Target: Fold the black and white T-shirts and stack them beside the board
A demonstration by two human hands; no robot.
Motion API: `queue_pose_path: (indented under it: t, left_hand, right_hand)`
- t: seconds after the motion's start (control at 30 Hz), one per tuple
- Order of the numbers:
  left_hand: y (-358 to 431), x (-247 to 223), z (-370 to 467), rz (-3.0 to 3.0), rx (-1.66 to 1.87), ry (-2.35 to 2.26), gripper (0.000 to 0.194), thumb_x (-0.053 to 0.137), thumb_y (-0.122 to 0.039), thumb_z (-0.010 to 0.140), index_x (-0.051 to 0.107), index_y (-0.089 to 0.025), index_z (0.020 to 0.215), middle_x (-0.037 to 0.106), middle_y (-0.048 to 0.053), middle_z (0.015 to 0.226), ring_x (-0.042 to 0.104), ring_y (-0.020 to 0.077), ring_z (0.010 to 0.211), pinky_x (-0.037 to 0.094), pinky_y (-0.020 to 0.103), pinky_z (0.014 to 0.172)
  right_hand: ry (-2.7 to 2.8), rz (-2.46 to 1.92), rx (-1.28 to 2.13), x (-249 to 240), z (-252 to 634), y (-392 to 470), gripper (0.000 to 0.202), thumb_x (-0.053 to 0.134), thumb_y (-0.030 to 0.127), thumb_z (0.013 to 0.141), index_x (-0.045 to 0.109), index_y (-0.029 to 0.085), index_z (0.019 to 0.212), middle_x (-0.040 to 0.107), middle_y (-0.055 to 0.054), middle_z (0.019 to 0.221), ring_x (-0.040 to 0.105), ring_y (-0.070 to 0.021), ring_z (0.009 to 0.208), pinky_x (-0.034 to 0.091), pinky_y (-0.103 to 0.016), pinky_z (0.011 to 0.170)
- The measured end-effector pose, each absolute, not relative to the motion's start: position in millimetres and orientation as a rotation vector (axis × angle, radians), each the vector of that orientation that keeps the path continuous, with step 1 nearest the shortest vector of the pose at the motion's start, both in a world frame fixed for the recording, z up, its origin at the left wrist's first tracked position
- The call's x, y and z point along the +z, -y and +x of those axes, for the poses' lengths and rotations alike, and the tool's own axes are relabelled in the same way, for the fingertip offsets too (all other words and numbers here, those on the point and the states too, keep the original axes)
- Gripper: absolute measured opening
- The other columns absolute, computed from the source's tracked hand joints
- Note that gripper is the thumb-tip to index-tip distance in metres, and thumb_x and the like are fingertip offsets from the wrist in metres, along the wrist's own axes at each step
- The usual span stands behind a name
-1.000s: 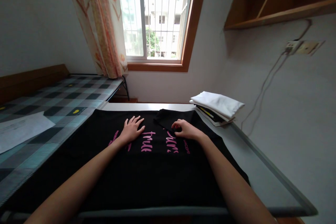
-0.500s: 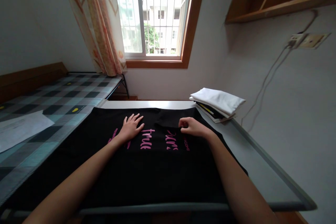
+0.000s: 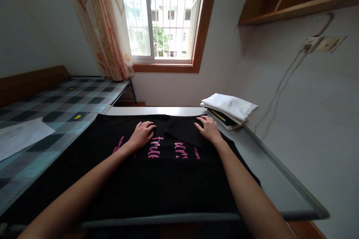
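Note:
A black garment with pink lettering lies spread over the table, its far part folded over near the back edge. My left hand rests on the cloth just left of the pink letters, fingers apart and a little bent. On the right, my right hand lies with spread fingers on the outer edge of a folded black flap. Neither hand grips the cloth.
Folded white cloth tops a stack at the table's back right corner. To the left is a bed with a checked cover and a paper sheet. A wooden shelf hangs at upper right.
My right hand has let go of the flap's edge, opened and moved back towards the white stack. The flap lies flatter and reaches further right. My left hand has shifted slightly right, its fingers more bent.

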State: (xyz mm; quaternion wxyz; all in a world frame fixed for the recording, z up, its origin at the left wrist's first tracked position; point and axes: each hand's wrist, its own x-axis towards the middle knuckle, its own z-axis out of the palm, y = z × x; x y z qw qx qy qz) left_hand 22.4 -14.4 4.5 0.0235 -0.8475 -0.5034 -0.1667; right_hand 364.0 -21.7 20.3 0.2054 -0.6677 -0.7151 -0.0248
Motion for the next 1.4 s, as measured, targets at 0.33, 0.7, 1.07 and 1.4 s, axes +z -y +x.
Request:
queue_pose_path:
  t: [0.33,0.7,1.07,1.4]
  left_hand:
    - [-13.2,19.2,116.1,-2.790,-0.542,1.465,0.053,0.040,-0.047,0.095,0.047,-0.022,0.141,0.042,0.008,0.150,0.041,0.0251,0.136,0.032,0.040,0.114]
    - [-20.9,-9.1,124.8,-2.801,-0.313,1.575,0.067,0.030,-0.063,0.093,0.034,-0.028,0.150,0.022,0.005,0.160,0.012,0.0281,0.148,0.011,0.054,0.118]
    - [-27.2,-7.4,116.3,-2.795,-0.253,1.699,0.078,0.028,-0.073,0.087,0.023,-0.031,0.153,0.012,0.006,0.161,0.011,0.0292,0.148,0.004,0.060,0.116]
    - [-50.1,-3.2,52.9,-2.391,-0.248,2.164,0.073,0.024,-0.068,0.090,0.032,-0.027,0.150,0.021,0.011,0.159,0.015,0.0348,0.146,0.009,0.064,0.113]
  right_hand:
    - [2.020,-2.208,0.142,0.4,358.7,9.2,0.069,0.019,0.059,0.098,0.024,0.019,0.154,0.019,-0.010,0.160,0.013,-0.0247,0.147,0.013,-0.047,0.117]
    - [2.081,-2.183,0.049,4.2,351.2,10.8,0.076,0.013,0.063,0.096,0.031,0.014,0.152,0.016,-0.013,0.160,0.005,-0.0293,0.148,0.003,-0.052,0.117]
    - [2.049,-2.257,0.259,0.2,355.7,3.8,0.077,0.009,0.068,0.093,0.020,0.024,0.155,0.009,-0.006,0.162,0.005,-0.0234,0.148,0.003,-0.050,0.118]
    - [2.034,-2.261,0.218,-0.8,360.5,4.0,0.075,0.009,0.064,0.095,0.022,0.021,0.154,0.011,-0.006,0.162,0.007,-0.0217,0.148,0.005,-0.048,0.118]
